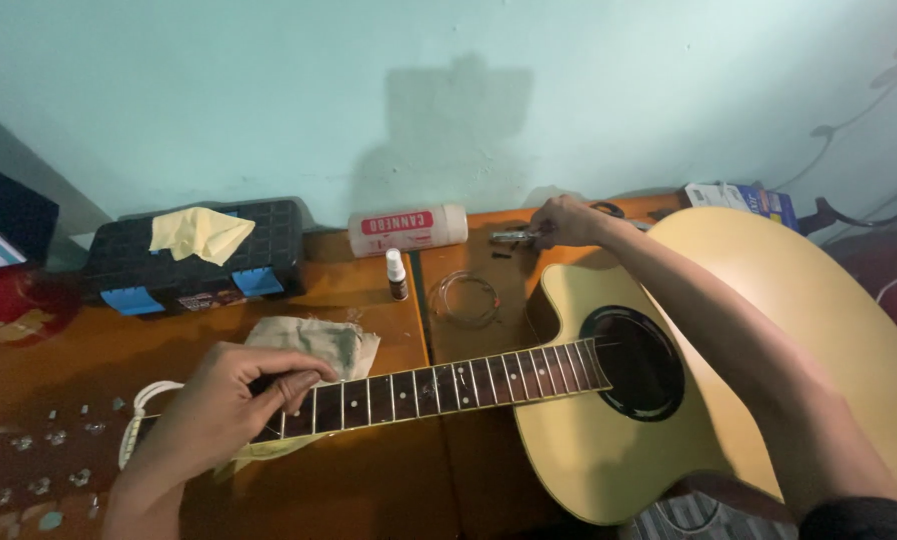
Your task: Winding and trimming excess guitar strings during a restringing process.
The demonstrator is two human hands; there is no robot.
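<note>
A pale yellow acoustic guitar [769, 340] lies flat on the orange wooden table [369, 490], with its dark fretboard [449, 385] running to the left. My left hand [229, 405] grips the neck near its left end, fingers curled over the frets. My right hand [567, 222] reaches across the guitar body to the far table edge and closes on a small metal tool [509, 237]. A coil of guitar string [466, 295] lies between the two hands. A folded greyish cloth [319, 340] sits under the neck by my left hand.
A black toolbox [194, 262] with a yellow cloth [199, 232] on top stands at the back left. A white cylinder with a red label [409, 229] lies by the wall, a small dropper bottle [397, 275] in front. Small metal tuner parts [49, 460] lie at front left. Boxes [744, 200] sit at back right.
</note>
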